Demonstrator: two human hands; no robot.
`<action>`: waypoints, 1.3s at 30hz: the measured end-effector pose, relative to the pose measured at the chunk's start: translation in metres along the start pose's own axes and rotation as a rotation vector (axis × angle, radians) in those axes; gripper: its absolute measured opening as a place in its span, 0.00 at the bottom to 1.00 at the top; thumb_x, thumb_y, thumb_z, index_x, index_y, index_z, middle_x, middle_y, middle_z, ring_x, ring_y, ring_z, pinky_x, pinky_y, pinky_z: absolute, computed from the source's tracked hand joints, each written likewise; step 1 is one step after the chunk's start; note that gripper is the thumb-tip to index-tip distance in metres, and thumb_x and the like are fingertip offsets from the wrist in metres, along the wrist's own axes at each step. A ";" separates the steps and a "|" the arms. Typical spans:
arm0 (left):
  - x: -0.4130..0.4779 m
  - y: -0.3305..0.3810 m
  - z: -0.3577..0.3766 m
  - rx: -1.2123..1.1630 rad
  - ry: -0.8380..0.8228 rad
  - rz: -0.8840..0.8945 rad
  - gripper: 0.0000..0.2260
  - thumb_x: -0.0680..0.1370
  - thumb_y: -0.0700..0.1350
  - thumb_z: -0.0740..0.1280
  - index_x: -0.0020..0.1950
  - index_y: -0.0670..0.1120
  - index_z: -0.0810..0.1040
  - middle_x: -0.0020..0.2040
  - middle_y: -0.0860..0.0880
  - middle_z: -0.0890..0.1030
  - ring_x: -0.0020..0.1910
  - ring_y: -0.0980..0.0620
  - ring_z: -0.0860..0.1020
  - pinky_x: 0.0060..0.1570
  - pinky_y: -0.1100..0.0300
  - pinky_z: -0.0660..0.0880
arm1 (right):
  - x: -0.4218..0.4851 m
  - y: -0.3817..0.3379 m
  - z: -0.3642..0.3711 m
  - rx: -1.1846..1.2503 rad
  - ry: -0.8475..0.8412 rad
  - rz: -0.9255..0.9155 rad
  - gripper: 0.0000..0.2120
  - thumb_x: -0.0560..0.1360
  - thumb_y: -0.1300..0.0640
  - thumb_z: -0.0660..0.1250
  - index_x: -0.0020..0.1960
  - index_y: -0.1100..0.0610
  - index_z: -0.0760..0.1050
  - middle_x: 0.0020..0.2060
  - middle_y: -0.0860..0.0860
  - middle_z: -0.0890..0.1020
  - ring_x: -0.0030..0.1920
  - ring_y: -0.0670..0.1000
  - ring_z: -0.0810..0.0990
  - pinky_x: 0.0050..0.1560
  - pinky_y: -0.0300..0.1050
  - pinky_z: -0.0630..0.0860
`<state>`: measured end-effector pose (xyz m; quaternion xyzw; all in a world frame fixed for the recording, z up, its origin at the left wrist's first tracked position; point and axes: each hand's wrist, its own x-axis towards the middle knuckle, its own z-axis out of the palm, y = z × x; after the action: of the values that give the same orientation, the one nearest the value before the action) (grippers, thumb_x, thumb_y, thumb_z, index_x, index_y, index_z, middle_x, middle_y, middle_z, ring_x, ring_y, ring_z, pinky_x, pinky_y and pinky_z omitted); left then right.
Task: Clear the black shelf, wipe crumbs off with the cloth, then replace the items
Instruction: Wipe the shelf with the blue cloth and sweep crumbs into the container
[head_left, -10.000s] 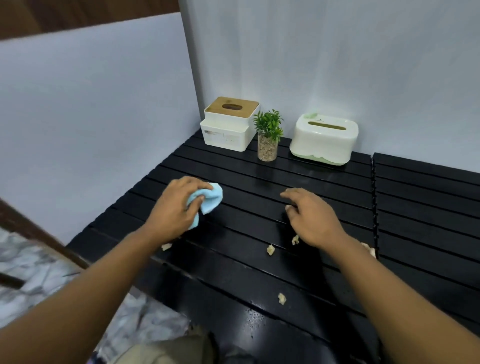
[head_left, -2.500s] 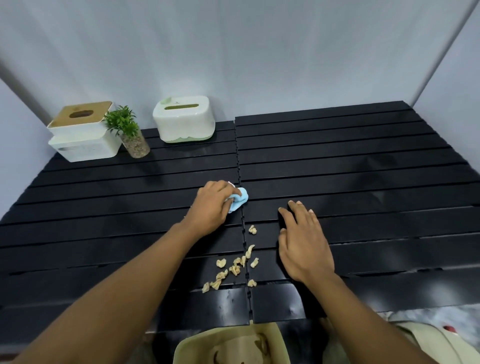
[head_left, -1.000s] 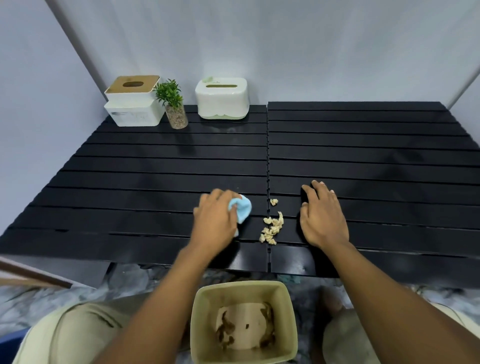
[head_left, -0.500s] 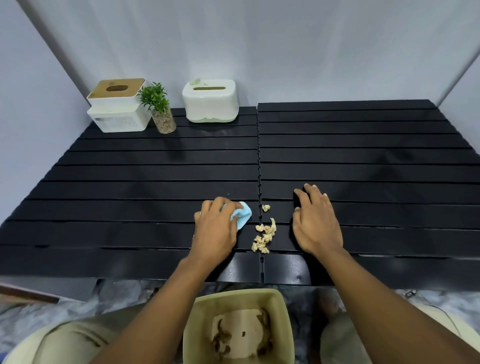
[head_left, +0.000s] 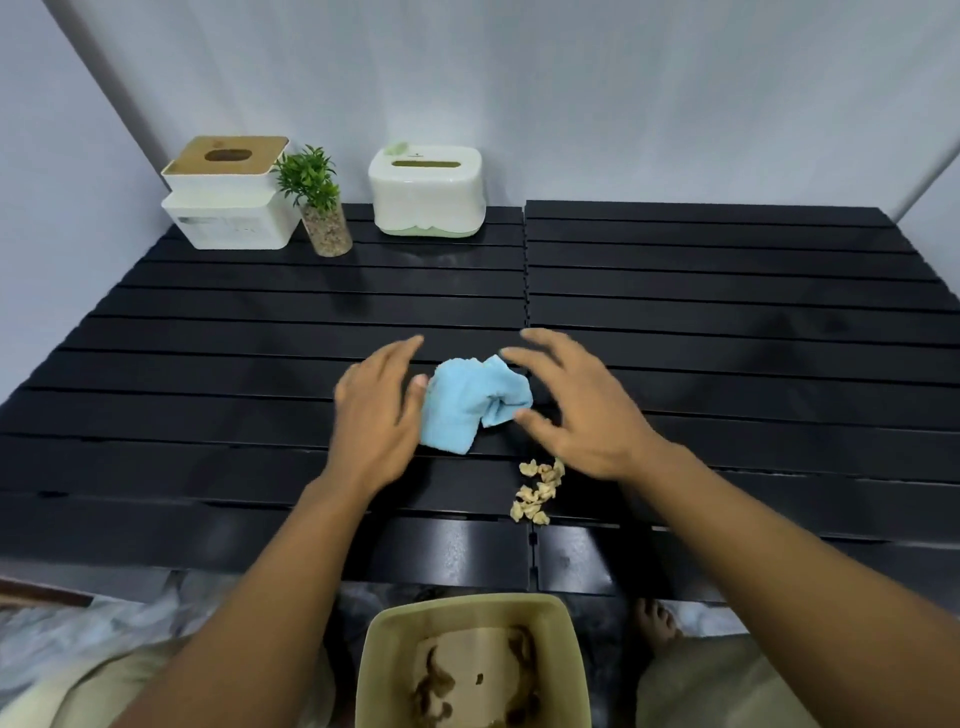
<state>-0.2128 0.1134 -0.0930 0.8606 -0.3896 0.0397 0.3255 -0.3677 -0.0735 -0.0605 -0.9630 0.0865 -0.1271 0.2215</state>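
Note:
The light blue cloth (head_left: 470, 402) lies crumpled on the black slatted shelf (head_left: 727, 312), a little in from its front edge. My left hand (head_left: 376, 415) is at the cloth's left edge with fingers apart and the thumb touching the fabric. My right hand (head_left: 576, 410) hovers at its right side, fingers spread, thumb by the cloth's right corner. Neither hand clearly grips it. A small pile of pale crumbs (head_left: 537, 491) sits on the front slats, just below my right hand.
At the back left stand a white tissue box with a wooden lid (head_left: 228, 195), a small green plant in a glass jar (head_left: 319, 208) and a white-and-green tissue box (head_left: 426, 192). A beige bin (head_left: 374, 649) holding crumbs sits below the shelf's front edge, between my knees.
My left hand has let go of the cloth, which now lies unfolded between both hands. My right hand lifted off the shelf and moved left toward the cloth. The crumb pile stays put.

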 end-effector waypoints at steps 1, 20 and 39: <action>-0.008 -0.011 -0.002 0.071 0.037 -0.060 0.20 0.79 0.49 0.55 0.71 0.49 0.67 0.68 0.48 0.72 0.67 0.49 0.68 0.69 0.43 0.60 | 0.011 -0.004 0.001 -0.086 -0.085 -0.117 0.29 0.73 0.45 0.63 0.73 0.41 0.59 0.75 0.49 0.59 0.74 0.51 0.58 0.73 0.52 0.58; -0.017 -0.020 0.005 0.275 -0.092 -0.170 0.18 0.81 0.46 0.54 0.69 0.44 0.67 0.72 0.40 0.64 0.73 0.41 0.59 0.73 0.45 0.51 | 0.019 0.097 -0.043 -0.545 0.043 0.582 0.25 0.73 0.40 0.60 0.67 0.49 0.70 0.58 0.59 0.69 0.59 0.61 0.67 0.56 0.57 0.69; -0.015 -0.015 0.004 0.299 -0.118 -0.194 0.18 0.81 0.47 0.54 0.69 0.45 0.67 0.71 0.41 0.64 0.71 0.41 0.59 0.73 0.44 0.53 | -0.038 0.025 0.022 0.043 0.003 0.027 0.20 0.75 0.56 0.65 0.66 0.49 0.72 0.64 0.44 0.73 0.65 0.46 0.67 0.65 0.42 0.65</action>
<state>-0.2134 0.1277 -0.1087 0.9338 -0.3129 0.0150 0.1726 -0.4010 -0.0780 -0.0982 -0.9566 0.0969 -0.1272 0.2435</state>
